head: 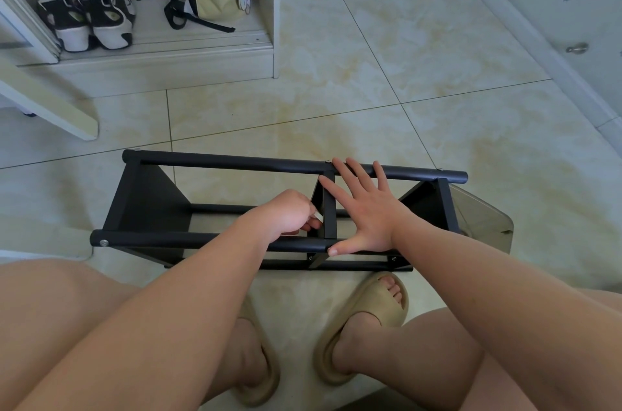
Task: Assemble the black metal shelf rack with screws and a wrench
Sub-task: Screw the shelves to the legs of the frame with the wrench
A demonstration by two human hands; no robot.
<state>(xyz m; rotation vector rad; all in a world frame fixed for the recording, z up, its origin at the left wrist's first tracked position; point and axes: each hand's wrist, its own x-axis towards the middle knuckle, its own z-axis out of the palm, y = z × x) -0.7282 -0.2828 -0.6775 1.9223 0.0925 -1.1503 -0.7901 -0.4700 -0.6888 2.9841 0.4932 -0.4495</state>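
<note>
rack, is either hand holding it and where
Right hand only presses flat across the rack's top rails. Left hand curls at the middle crossbar; whether it grips anything cannot be told.

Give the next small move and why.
Probably tighten the joint at the middle crossbar with the left hand: its fingers curl against that bar, what they hold hidden, while the right hand lies flat across the rack, bracing it.

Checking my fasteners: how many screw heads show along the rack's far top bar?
3 on the far top bar: left-end screw, middle screw beside the right hand, right-end screw. The hand may hide more.
</note>
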